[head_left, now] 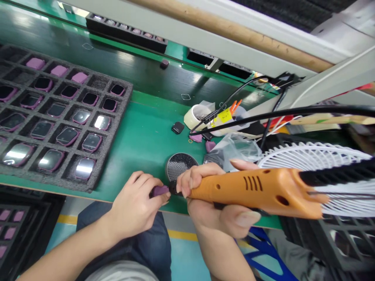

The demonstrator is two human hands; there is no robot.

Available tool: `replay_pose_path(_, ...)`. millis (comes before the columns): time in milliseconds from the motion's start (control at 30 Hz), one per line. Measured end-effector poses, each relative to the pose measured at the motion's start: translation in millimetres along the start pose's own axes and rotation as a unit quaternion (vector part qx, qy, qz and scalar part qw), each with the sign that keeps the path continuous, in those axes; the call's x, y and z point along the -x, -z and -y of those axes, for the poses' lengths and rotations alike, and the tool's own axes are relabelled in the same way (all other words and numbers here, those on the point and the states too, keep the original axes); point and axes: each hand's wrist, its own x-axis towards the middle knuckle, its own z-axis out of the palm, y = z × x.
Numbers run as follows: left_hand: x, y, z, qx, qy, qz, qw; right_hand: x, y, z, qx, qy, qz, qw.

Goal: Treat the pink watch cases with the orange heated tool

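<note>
My left hand (139, 201) is closed around a small purple watch case (160, 190) at the bench's front edge. An orange electric screwdriver (240, 189) lies almost level in my right hand (205, 195), its black cable end pointing right. The screwdriver's dark tip meets or nearly meets the watch case; the exact contact is hidden by my fingers. Just behind both hands stands a round dish with a perforated metal top (179, 166). To the left, a grey foam tray (115, 128) holds several purple watch cases, some with dark screens showing.
White fan guard (316, 156) stands close on the right. Black cables (281, 115) cross behind the screwdriver. A cream tape roll (195, 117), a black square part (177, 127) and a clear plastic bag (238, 148) lie on the green bench (140, 128). A metal frame (234, 39) runs along the back.
</note>
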Motion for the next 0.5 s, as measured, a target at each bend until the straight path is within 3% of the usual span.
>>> replay_pose_path(367,-0.9,-1.9,0.6,0.001,0.002,-0.004,1.000,3.4,2.6,-4.1,-0.015,0.032,0.053,0.998)
replay_pose_path(500,-1.3,0.1,0.3,-0.012,0.013,-0.003,1.000,-6.3,12.9,2.7,-0.018,0.043,0.008,0.999)
